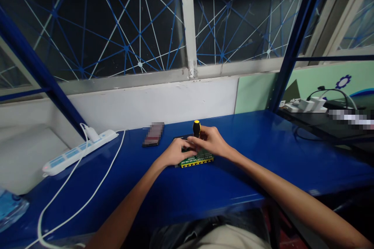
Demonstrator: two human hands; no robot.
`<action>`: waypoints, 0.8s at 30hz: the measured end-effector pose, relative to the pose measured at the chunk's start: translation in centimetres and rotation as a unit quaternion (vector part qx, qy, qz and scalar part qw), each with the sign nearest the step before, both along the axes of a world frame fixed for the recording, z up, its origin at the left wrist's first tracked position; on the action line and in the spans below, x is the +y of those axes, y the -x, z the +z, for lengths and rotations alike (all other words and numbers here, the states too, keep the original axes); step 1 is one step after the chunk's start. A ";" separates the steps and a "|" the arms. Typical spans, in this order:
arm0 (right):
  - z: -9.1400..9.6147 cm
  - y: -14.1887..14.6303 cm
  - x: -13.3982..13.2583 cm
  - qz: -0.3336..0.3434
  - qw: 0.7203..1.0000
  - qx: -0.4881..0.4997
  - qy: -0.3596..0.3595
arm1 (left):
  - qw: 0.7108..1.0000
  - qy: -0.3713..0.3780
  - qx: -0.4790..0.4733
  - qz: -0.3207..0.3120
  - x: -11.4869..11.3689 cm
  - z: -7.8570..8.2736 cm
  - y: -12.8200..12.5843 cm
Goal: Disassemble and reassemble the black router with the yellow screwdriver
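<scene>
A green circuit board (196,160) with a yellow front edge lies on the blue table (263,151). My left hand (176,152) rests on the board's left part, fingers curled and pinched at something small I cannot make out. My right hand (210,141) is closed round a screwdriver (196,127) with a black and yellow handle, held upright over the board. The screwdriver's tip is hidden behind my fingers.
A dark phone (153,135) lies behind and left of the board. A white power strip (78,151) with a plug and white cable (87,198) sits at the far left. Another power strip with adapters (305,105) is on the dark bench at right. A wall and window stand behind the table.
</scene>
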State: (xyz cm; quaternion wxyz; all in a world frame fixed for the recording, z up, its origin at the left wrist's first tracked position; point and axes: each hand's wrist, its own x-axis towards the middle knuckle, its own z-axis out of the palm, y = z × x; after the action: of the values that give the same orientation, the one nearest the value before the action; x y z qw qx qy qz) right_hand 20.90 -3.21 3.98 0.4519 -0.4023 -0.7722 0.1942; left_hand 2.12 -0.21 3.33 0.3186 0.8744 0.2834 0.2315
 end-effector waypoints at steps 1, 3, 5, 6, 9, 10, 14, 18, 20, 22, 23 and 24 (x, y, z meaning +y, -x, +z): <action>0.1 0.0 0.0 0.000 1.000 -0.005 0.004 | 1.000 0.000 0.000 -0.001 0.1 -0.1 0.0; 0.2 -0.1 -0.1 0.006 1.000 -0.010 0.007 | 1.000 -0.003 0.003 -0.001 0.2 -0.2 0.1; 0.3 -0.2 -0.1 0.015 1.000 0.001 0.005 | 1.000 -0.007 0.008 0.003 0.3 -0.2 0.0; 0.3 -0.2 -0.1 0.018 1.000 0.009 0.004 | 1.000 -0.009 0.010 0.005 0.2 -0.1 0.0; 0.2 -0.4 0.0 0.014 0.999 0.030 0.001 | 1.000 -0.014 0.013 0.008 0.1 0.1 -0.1; 0.2 -0.4 0.0 0.011 0.999 0.033 -0.001 | 1.000 -0.015 0.012 0.007 0.0 0.2 -0.2; 0.2 -0.5 0.1 0.004 1.000 0.021 -0.001 | 1.000 -0.022 0.017 0.011 0.1 0.2 -0.1; 0.1 -0.5 0.1 0.018 1.000 0.013 0.011 | 0.999 -0.034 0.022 0.031 0.4 0.1 0.2; 0.1 -0.5 0.1 0.022 1.000 0.016 0.014 | 0.999 -0.031 0.017 0.034 0.5 0.0 0.3; 0.1 -0.5 0.2 0.024 0.999 0.019 0.015 | 0.999 -0.030 0.013 0.034 0.5 0.0 0.3; 0.0 -0.5 0.1 0.027 0.999 0.021 0.016 | 0.999 -0.031 0.012 0.033 0.5 0.0 0.3; 0.0 -0.5 0.1 0.029 0.999 0.023 0.016 | 0.999 -0.035 0.012 0.032 0.5 -0.1 0.3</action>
State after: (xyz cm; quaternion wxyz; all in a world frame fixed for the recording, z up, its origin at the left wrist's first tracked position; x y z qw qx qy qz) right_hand 21.43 -3.07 4.03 0.4574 -0.3823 -0.7696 0.2291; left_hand 1.85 0.28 3.25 0.2766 0.8783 0.3070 0.2405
